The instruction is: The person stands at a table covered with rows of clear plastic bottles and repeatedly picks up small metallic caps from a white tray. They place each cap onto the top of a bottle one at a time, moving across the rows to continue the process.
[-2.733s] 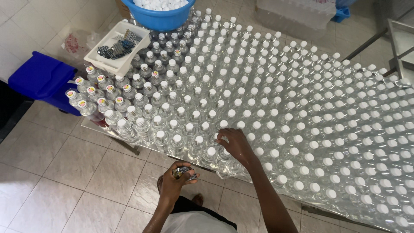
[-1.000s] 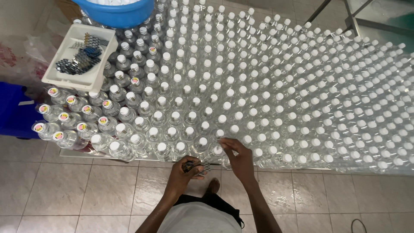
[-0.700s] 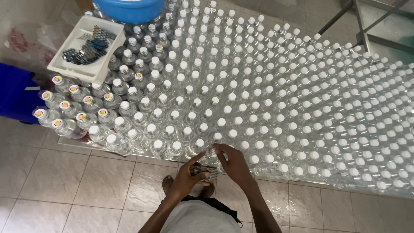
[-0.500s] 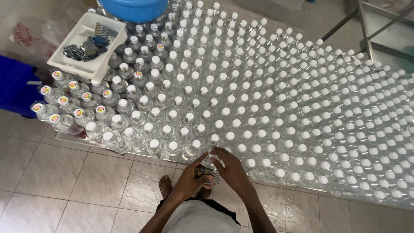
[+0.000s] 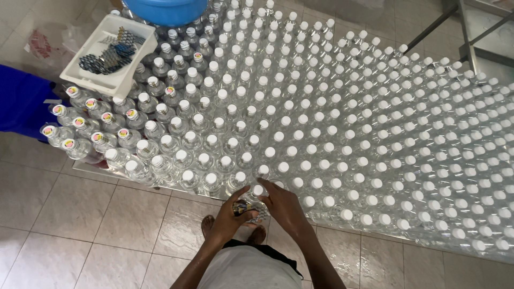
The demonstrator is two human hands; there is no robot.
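A metal table (image 5: 375, 234) is packed with several clear plastic bottles with white caps (image 5: 321, 134). At its near edge my left hand (image 5: 231, 214) holds a small bundle of dark and yellow seal bands (image 5: 242, 207). My right hand (image 5: 284, 206) rests beside it, its fingers over the cap of a front-row bottle (image 5: 259, 190) and touching the bundle. At the table's left end some bottles (image 5: 80, 126) carry coloured seals on their caps.
A white tray (image 5: 110, 56) holding more dark bands sits on bottles at the far left. A blue basin (image 5: 168, 9) stands at the far edge. A blue object (image 5: 21, 99) lies left of the table. Tiled floor (image 5: 80, 225) and my feet (image 5: 209, 225) show below.
The view has shifted over the table. My right hand came back from the bottle row to meet my left hand at the front edge, where both now work at the bundle.
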